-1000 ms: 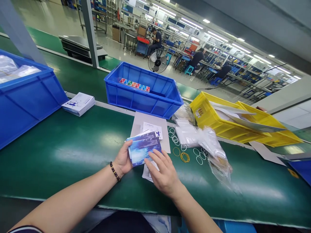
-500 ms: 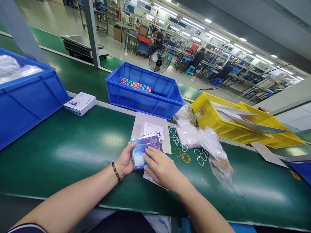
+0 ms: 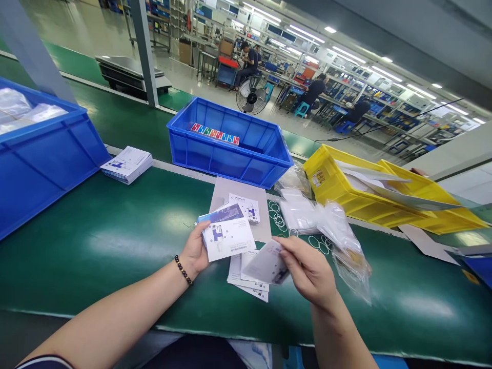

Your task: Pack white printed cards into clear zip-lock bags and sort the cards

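Note:
My left hand (image 3: pixel 197 251) is closed on a small fanned stack of booklets (image 3: pixel 229 237); the top one shows a white cover with a purple drawing, and a blue cover shows behind it. Between the thumb and fingers of my right hand (image 3: pixel 309 269) is a single booklet (image 3: pixel 268 264), tilted and slightly blurred. Below it several white booklets (image 3: pixel 249 287) lie loosely overlapped on the green table. Farther back, another small pile of booklets (image 3: pixel 249 209) rests on a grey sheet (image 3: pixel 225 192), partly hidden by the stack in my left hand.
A blue bin (image 3: pixel 230 159) stands at the back, with a larger blue bin (image 3: pixel 46 159) at left beside a booklet stack (image 3: pixel 126 164). Rubber bands (image 3: pixel 277 218), clear plastic bags (image 3: pixel 302 215) and yellow bins (image 3: pixel 346 197) are on the right. People sit far behind.
My right hand has moved off the stack to the right, carrying one booklet. The stack's top now shows a white cover instead of a blue one.

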